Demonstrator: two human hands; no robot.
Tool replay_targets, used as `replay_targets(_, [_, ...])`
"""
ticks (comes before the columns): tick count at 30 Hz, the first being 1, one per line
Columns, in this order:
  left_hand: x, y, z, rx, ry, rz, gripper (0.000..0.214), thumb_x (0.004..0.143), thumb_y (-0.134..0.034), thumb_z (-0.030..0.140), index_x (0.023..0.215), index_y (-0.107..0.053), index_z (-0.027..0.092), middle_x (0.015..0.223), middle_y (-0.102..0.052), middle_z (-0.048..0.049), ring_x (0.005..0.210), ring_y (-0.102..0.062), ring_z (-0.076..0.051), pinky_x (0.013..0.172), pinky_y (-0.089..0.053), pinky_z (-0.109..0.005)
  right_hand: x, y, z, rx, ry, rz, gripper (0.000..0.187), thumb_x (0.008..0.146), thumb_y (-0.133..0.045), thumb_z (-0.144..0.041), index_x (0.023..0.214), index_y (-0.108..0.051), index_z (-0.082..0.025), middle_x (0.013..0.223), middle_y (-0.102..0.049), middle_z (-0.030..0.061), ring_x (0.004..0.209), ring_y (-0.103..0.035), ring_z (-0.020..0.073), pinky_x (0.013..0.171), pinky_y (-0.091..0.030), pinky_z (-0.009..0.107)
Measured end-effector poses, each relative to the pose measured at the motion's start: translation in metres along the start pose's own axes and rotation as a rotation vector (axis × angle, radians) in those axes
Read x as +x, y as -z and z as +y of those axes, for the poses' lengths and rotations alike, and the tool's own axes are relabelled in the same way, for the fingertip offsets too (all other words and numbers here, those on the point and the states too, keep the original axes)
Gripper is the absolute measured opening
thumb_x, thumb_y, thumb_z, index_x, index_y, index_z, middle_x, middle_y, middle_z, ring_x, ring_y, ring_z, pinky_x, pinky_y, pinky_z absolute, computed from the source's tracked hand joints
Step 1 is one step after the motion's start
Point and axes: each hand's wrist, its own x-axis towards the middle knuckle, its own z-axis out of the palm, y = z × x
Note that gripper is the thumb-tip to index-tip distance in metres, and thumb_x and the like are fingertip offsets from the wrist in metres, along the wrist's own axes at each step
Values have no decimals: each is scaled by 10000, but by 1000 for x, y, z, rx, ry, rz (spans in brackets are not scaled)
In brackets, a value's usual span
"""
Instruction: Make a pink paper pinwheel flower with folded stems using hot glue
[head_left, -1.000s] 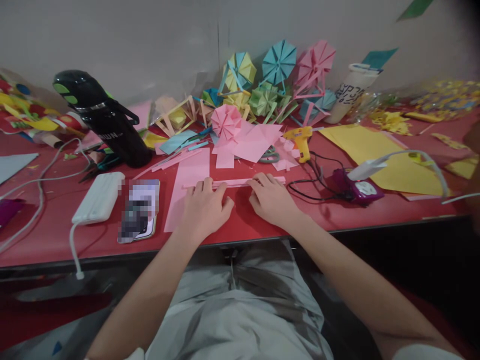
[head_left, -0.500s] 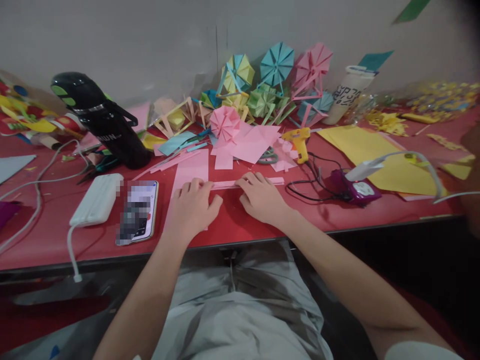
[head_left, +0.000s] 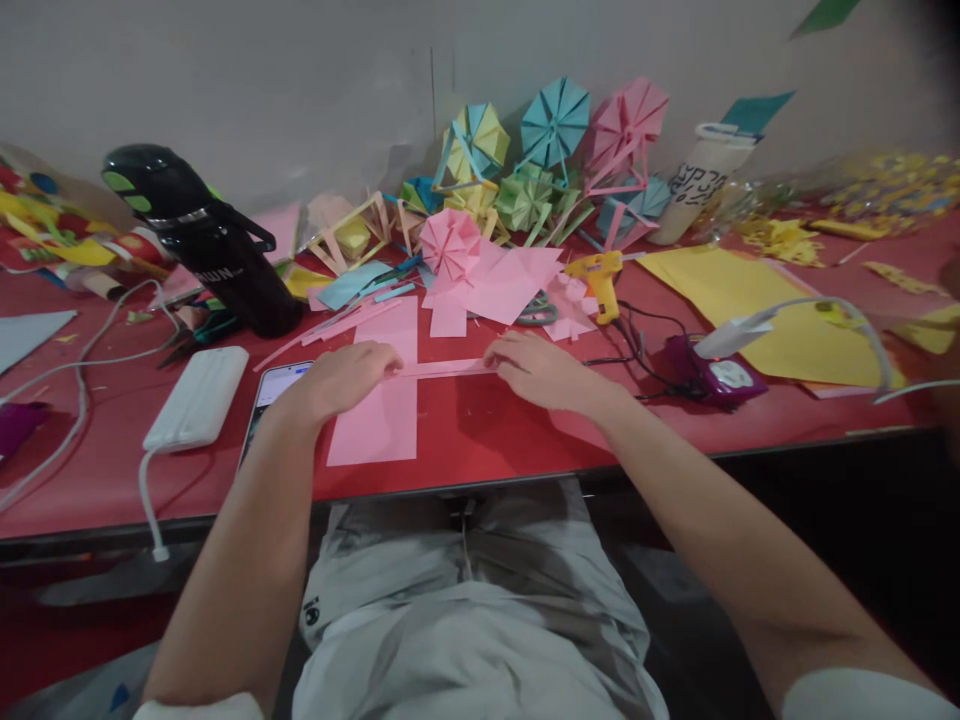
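A narrow pink paper strip lies across the red table, stretched between my two hands. My left hand pinches its left end, fingers closed, above a pink paper sheet. My right hand holds the strip's right end with fingers curled. A phone lies just left of my left wrist, partly hidden by my forearm.
A white power bank with cable and a black flask sit at left. Paper pinwheels and pink cut-offs crowd the back. A yellow glue gun, a purple device and yellow paper lie at right.
My hands went from pressing flat side by side on the strip to gripping its two ends, spread apart. My left arm swung left over the phone.
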Motion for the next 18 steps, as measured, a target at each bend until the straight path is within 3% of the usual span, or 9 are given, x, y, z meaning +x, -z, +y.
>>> replay_targets(7, [8,6,5,-37,74,-64,466,885,-305,365,1032,-725,224,1242,-718,-85,1149,-659,-275,997,-491,-396,6,20,14,38,-7,-114,366,927,-357,-162,1001,-715,-161,1152,-716,135,1105,-638,244,1034,-455,400])
replay_targets(18, [0,10,-2,-84,32,-72,452,872,-322,371,999,-730,223,1235,-715,-76,1163,-640,-260,1038,-469,-396,3,20,11,-15,-43,-110,367,943,-380,-183,1042,-732,-162,1158,-712,131,1097,-642,250,1027,-457,397])
